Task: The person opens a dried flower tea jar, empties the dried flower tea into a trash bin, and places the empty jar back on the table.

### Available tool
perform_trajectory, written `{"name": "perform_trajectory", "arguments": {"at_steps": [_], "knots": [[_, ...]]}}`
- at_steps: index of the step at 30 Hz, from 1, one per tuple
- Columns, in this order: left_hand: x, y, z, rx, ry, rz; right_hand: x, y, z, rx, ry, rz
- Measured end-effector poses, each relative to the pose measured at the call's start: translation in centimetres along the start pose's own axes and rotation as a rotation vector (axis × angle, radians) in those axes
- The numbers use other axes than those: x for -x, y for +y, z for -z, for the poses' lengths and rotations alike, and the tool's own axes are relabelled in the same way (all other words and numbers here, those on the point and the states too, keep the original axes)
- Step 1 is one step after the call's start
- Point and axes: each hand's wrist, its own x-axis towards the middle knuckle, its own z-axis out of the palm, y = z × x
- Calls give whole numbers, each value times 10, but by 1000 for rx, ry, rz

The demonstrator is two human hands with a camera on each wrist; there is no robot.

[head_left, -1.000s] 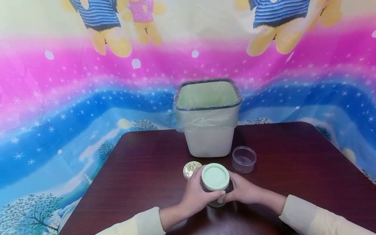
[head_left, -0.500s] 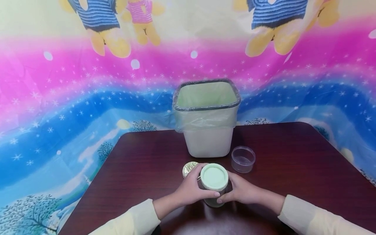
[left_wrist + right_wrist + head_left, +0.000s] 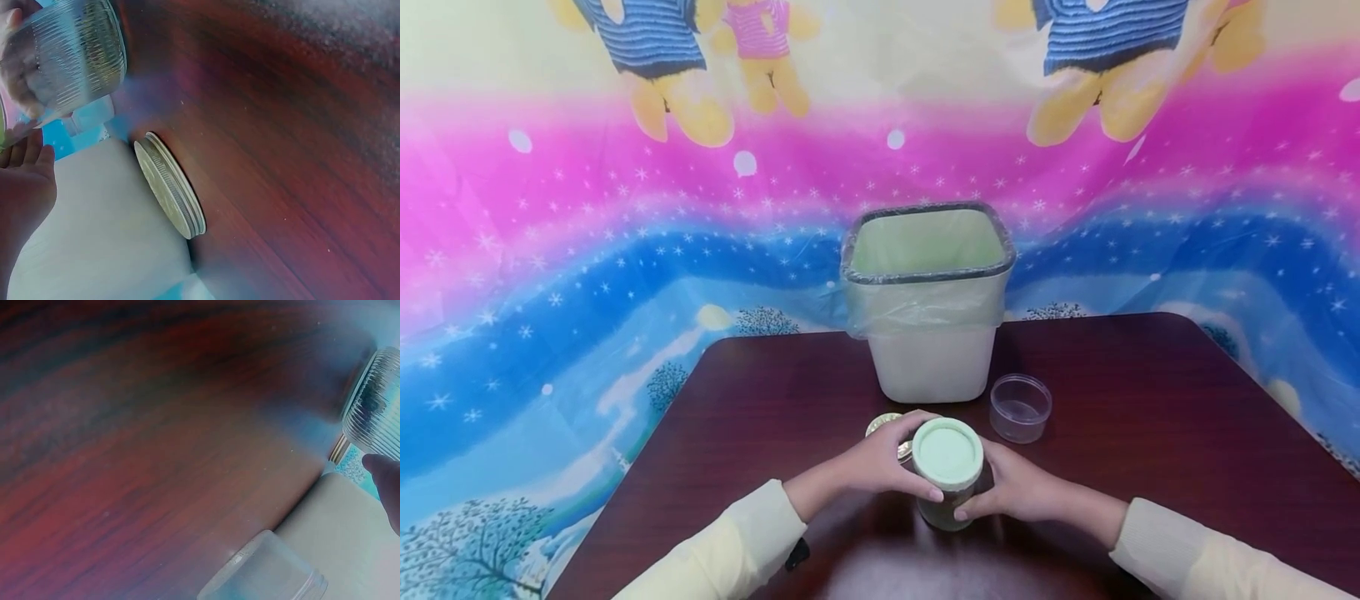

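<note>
A ribbed clear glass jar [image 3: 951,510] with a pale green round lid [image 3: 947,452] stands upright near the front of the table. My left hand [image 3: 880,458] grips around the lid's left side, thumb in front and fingers reaching behind. On the jar's right side, my right hand [image 3: 1018,483] holds the body, its thumb across the front. Something dark shows low inside the jar through the glass [image 3: 94,44]. Partly hidden behind my left hand is a gold metal lid [image 3: 883,422], seen lying flat in the left wrist view.
Behind the jar stands a pale bin [image 3: 934,367] lined with a clear bag. To its front right sits a small clear plastic tub [image 3: 1021,408]. All rest on a dark reddish wooden table [image 3: 775,400], with a printed cloth [image 3: 775,250] hanging behind.
My left hand has turned around the lid: its thumb slid left across the front and its wrist swung left and away from me. The right hand stays on the jar.
</note>
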Motion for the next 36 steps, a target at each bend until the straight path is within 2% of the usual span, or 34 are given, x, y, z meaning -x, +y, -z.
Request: {"name": "perform_trajectory", "arguments": {"at_steps": [4, 9, 18, 26, 30, 36], "knots": [[1, -2, -3, -17, 30, -16, -1, -1, 0, 3, 6, 14], [6, -1, -12, -29, 114, -25, -1, -2, -1, 27, 13, 34], [17, 4, -36, -61, 330, 38, 0, 0, -1, 27, 13, 10], [20, 13, -57, -145, 523, 66, -1, 0, -1, 25, 13, -4], [21, 17, -61, -161, 560, 79, -1, 0, -1, 25, 13, -11], [21, 18, -60, -176, 546, 81, 0, -1, -1, 24, 16, -13]]}}
